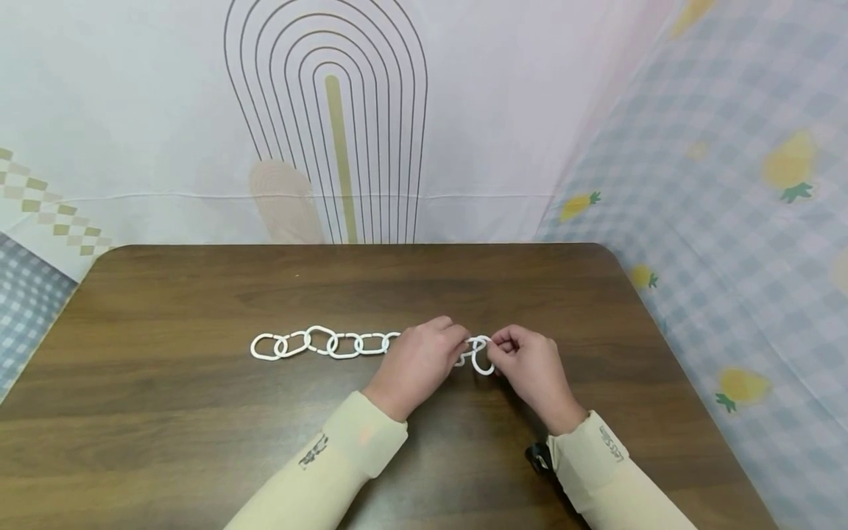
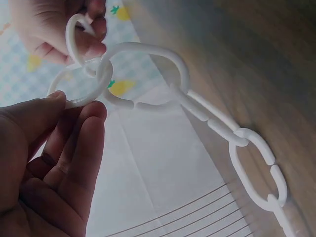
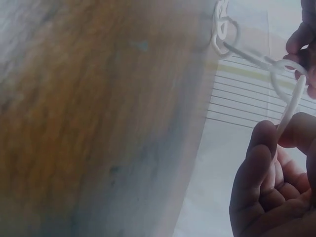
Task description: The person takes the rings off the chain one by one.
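Observation:
A chain of white plastic links (image 1: 344, 346) runs from left to right on the brown table, its right part raised between the hands. My left hand (image 1: 427, 357) pinches a link (image 2: 84, 102) near the chain's right end between thumb and fingers. The end link (image 1: 483, 361) is pinched by my right hand (image 1: 533, 364); in the left wrist view this end link (image 2: 73, 42) passes through the link the left hand holds. Small gaps show in the sides of several links. Behind the left hand, part of the chain is hidden in the head view.
The wooden table (image 1: 199, 442) has rounded far corners. Behind it hangs a white patterned cloth (image 1: 490, 110), and a checked cloth with pineapples (image 1: 729, 221) hangs along the right. A dark object (image 1: 539, 458) shows at the right wrist.

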A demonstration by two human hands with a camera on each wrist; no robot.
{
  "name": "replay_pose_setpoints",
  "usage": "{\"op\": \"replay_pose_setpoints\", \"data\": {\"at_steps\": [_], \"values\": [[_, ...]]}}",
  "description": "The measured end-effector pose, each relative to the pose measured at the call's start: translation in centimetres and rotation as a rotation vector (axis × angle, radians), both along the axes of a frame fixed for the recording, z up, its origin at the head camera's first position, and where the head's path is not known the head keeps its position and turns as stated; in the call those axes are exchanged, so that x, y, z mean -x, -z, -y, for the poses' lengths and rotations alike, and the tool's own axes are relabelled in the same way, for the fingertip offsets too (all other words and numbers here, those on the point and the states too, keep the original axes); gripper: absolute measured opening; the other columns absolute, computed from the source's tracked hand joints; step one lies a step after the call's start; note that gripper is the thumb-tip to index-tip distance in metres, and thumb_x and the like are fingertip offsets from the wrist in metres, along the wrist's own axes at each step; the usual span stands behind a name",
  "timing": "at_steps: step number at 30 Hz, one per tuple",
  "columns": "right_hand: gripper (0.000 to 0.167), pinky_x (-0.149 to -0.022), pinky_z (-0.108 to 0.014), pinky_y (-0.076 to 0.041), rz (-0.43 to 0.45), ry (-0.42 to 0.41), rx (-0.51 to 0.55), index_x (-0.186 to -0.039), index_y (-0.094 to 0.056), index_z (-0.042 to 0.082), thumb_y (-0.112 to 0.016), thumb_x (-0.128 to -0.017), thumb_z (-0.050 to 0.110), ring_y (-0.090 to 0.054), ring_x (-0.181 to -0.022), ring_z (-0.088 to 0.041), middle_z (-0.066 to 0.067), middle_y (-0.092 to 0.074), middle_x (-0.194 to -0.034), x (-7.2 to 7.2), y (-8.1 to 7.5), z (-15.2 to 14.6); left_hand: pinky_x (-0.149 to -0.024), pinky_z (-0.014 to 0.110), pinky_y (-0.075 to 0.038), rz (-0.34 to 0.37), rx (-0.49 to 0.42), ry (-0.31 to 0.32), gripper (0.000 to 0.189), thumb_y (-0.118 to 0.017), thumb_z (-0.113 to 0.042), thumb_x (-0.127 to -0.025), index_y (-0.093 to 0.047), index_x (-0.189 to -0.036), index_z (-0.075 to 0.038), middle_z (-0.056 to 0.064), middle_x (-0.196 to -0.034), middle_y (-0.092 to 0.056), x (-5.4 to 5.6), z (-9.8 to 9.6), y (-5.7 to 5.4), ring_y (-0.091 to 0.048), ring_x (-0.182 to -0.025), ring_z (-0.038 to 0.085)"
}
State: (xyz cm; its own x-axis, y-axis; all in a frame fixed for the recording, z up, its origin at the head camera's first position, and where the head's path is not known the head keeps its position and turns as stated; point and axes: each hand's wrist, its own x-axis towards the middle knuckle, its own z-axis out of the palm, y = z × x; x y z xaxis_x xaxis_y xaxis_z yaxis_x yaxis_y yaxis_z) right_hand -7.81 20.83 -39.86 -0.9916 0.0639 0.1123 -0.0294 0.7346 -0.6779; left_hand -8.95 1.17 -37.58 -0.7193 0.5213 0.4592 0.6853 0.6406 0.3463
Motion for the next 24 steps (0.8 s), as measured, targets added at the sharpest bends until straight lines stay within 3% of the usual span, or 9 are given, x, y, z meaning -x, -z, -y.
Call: {"op": "replay_pose_setpoints", "data": {"at_steps": [14,24], "values": [[0.006,-0.053,-0.023,-0.049,0.084,-0.01,0.118,-0.085,-0.072,0.006,-0.073,-0.088,0.011,-0.06,-0.057,-0.014,0.0,-0.065,-0.067,0.4,0.6,0.0,-0.056,0.027,-0.05,-0.009,-0.018,-0.004,0.006,-0.071,-0.013,-0.094,-0.072,-0.088,-0.015,-0.005,-0.077,-0.058,-0.5,1.2,-0.4,-0.055,-0.062,0.01],[0.006,-0.053,-0.023,-0.05,0.091,-0.041,0.151,-0.086,-0.072,0.005,-0.073,-0.088,0.011,-0.06,-0.058,-0.014,-0.001,-0.066,-0.07,0.5,0.9,0.4,-0.06,0.024,-0.049,0.032,-0.076,-0.017,0.004,-0.07,-0.011,-0.094,-0.074,-0.094,-0.012,-0.005,-0.079,-0.059,-1.0,2.3,-0.4,-0.054,-0.064,0.007]]}}
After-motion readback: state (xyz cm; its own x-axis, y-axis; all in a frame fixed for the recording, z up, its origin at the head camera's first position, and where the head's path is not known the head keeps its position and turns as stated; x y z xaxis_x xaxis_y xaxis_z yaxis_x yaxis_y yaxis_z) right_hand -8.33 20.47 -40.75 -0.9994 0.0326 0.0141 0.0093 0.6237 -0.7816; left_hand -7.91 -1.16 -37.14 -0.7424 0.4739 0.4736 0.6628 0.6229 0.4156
